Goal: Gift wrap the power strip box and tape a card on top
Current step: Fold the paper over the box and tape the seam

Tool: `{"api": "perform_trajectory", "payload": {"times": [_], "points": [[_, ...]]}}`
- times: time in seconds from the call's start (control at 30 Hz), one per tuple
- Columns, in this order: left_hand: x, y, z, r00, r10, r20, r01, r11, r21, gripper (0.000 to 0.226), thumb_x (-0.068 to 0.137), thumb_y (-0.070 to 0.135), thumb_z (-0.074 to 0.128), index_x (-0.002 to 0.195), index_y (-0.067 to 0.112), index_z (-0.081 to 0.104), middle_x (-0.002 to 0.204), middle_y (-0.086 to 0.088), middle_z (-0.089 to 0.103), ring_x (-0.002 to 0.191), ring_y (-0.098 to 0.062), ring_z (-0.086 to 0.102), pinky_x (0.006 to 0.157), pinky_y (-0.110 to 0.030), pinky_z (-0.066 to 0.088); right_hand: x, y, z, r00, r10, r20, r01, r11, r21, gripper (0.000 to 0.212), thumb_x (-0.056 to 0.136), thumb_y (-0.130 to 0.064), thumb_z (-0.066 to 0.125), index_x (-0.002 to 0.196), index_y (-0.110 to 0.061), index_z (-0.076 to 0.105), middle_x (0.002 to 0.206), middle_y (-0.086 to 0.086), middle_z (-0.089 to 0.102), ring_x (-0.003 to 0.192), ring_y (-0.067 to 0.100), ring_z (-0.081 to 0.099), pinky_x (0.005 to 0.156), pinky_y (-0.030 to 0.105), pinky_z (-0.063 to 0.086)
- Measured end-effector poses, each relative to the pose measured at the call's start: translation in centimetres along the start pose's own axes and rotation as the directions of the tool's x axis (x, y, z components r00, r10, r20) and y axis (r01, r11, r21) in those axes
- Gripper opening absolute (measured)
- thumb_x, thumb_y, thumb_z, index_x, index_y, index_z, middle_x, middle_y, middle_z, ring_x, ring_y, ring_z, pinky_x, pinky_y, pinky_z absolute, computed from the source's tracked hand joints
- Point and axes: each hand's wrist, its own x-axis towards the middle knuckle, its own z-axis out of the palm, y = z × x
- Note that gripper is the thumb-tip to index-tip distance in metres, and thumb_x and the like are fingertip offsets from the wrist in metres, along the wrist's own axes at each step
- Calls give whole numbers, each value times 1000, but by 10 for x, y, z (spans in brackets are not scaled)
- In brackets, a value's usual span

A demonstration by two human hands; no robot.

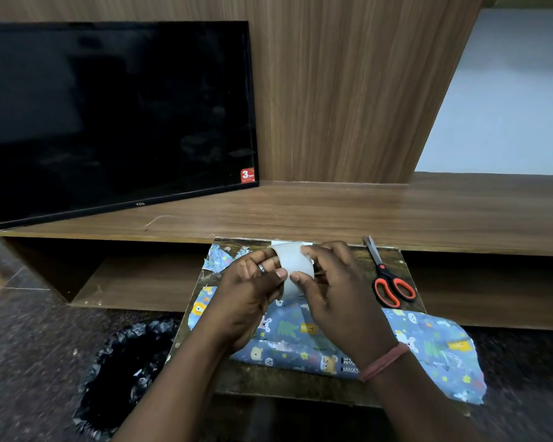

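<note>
A black TV (115, 116) leans against the wood wall at far left, standing on a long wooden shelf (332, 215). Below it on the floor sits a bin (122, 378) lined with a black bag. Right of the bin is a small dark table (268, 382), and on it lies blue animal-print wrapping paper (434, 349), folded around what seems to be the box, which the paper and arms mostly hide. A paper scrap (219, 260) lies at the table's far left corner. Above the paper, the left hand (253, 291) has fingers through a tape roll (291, 266), gripping it, a ring on 1 finger. The right hand (336, 288) pinches the roll's outer face with thumb and fingertips. Right of the hands, orange-handled scissors (388, 277) lie closed near the table's far edge.
</note>
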Motion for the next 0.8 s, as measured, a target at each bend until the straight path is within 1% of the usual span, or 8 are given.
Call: {"api": "perform_trajectory", "payload": {"times": [0.1,0.2,0.33,0.4,0.47,0.57,0.73,0.8], "points": [[3,0,-1,1000,21,-13,-20,997,70,48,87,4,59,134,-1,56,127,-20,69,114,-35,64,100,-42,50,2,-4,-4,980,200,24,-200,957,209,47,85,-29,80,127,-26,62,101,-10,61,85,4,63,73,16,52],[6,-2,-1,998,62,-21,-58,989,136,48,85,6,56,134,8,59,120,-17,73,110,-30,69,95,-39,54,5,-6,-4,931,354,87,-356,828,433,63,76,-23,88,132,-31,58,88,-5,70,78,9,69,70,23,56],[6,-4,0,995,99,-6,-97,979,180,44,86,4,56,129,8,63,118,-17,74,112,-31,69,96,-37,53,8,-4,-4,879,471,77,-420,687,593,70,71,-16,91,131,-30,57,83,2,74,77,19,73,71,32,57],[6,-4,2,992,123,3,-121,966,228,38,88,-1,57,125,7,64,114,-15,75,108,-27,71,92,-31,54,10,-4,-6,874,473,110,-428,643,635,68,74,-9,88,130,-30,56,86,4,76,81,20,74,73,31,58],[5,-5,2,990,139,2,-133,945,298,35,92,-12,52,118,7,65,108,-13,76,102,-23,71,87,-29,55,13,-5,-10,876,460,144,-424,591,686,56,79,-6,82,127,-25,60,89,9,77,86,25,74,77,35,60],[2,-4,3,989,146,-2,-136,924,359,39,92,-21,47,115,7,64,105,-11,76,97,-21,70,85,-29,56,15,-4,-16,867,473,157,-415,509,755,44,83,-3,78,123,-15,64,91,14,77,77,20,71,70,30,58],[0,-4,10,986,168,-17,-154,935,318,21,96,2,63,115,7,68,105,-11,77,98,-22,73,85,-28,56,12,-4,-16,894,415,169,-395,553,734,42,85,-1,76,122,-16,64,92,9,78,84,23,75,72,26,60],[0,-3,10,984,174,-46,-150,936,317,19,95,4,65,113,9,70,104,-10,78,97,-23,74,84,-28,56,11,-3,-16,906,387,172,-387,589,710,44,86,-2,76,124,-19,64,93,6,78,88,24,75,76,28,60]]}}
